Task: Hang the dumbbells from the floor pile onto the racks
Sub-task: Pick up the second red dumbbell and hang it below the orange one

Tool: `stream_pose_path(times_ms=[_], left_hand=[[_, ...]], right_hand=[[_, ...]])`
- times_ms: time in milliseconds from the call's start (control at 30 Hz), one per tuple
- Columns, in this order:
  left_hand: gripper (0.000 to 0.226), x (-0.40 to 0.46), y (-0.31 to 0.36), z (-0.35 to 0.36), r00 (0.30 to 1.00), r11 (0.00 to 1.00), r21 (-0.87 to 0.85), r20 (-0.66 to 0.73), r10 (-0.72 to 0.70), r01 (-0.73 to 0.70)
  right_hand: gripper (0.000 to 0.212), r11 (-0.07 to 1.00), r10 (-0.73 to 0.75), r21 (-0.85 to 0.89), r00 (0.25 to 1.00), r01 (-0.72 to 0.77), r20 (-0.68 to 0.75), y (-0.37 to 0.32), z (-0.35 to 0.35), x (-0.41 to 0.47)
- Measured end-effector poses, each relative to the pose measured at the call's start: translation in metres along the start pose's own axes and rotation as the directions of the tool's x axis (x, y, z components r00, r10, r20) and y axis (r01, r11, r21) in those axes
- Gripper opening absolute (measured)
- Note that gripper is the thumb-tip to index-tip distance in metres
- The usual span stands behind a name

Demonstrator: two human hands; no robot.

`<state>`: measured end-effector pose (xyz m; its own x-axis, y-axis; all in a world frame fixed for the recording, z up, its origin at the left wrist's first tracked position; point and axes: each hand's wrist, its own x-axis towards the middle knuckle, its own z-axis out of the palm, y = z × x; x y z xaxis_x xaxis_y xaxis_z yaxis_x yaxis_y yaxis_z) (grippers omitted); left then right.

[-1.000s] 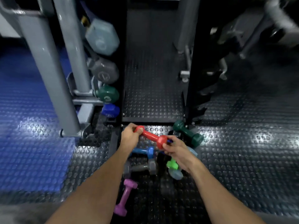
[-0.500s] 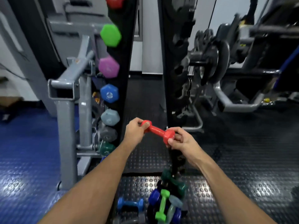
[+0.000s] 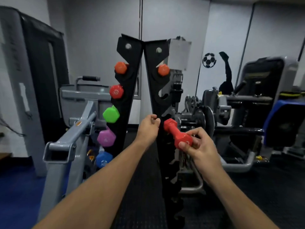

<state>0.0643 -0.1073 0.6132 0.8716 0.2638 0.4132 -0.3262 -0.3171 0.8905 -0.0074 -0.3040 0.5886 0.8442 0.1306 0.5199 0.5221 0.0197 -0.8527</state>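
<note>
My right hand point(image 3: 198, 146) grips the near head of a red dumbbell point(image 3: 173, 129), which points up and left toward the right black rack point(image 3: 152, 90). My left hand point(image 3: 148, 128) hovers at that rack's edge with loosely curled fingers and holds nothing. The right rack carries an orange dumbbell point(image 3: 163, 69) at the top, with bare notches below it. On the left black rack point(image 3: 127, 96) hang orange point(image 3: 120, 67), red point(image 3: 116, 91), green point(image 3: 111, 114), purple point(image 3: 106, 138) and blue point(image 3: 104, 160) dumbbells. The floor pile is out of view.
A grey machine frame point(image 3: 66, 142) stands close on the left. Weight plates on a bar point(image 3: 204, 121) and other gym machines point(image 3: 257, 103) crowd behind the right rack. A dark rubber strip point(image 3: 143, 187) runs between the racks.
I have straightened up and the view rose from the floor pile to the racks. My left hand let go of the red dumbbell; my right hand alone carries it toward the right rack.
</note>
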Motion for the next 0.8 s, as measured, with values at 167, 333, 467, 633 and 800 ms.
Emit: stream_pose_path(times_ms=[167,333,467,633,800], left_hand=[[0.088,0.049,0.030,-0.015,0.996,0.971,0.239,-0.089,0.031,-0.009],[0.120,0.067,0.029,-0.008,0.994,0.968,0.243,0.079,-0.081,0.060],[0.120,0.075,0.017,0.008,0.998,0.960,0.279,0.052,-0.018,0.002],[0.109,0.077,0.010,0.019,1.000,0.936,0.353,-0.020,-0.006,0.012],[0.100,0.079,0.005,0.022,0.999,0.942,0.336,-0.034,0.001,0.010]], right_hand=[[0.031,0.988,-0.107,-0.126,0.982,0.087,-0.154,-0.024,-0.004,0.057],[0.033,0.957,-0.171,-0.265,0.966,0.117,-0.193,-0.041,0.009,0.111],[0.034,0.934,-0.180,-0.339,0.969,0.113,-0.172,-0.048,0.026,0.150],[0.037,0.885,-0.163,-0.459,0.976,0.080,-0.145,-0.043,0.039,0.186],[0.038,0.866,-0.118,-0.495,0.991,0.068,-0.070,-0.034,0.044,0.204]])
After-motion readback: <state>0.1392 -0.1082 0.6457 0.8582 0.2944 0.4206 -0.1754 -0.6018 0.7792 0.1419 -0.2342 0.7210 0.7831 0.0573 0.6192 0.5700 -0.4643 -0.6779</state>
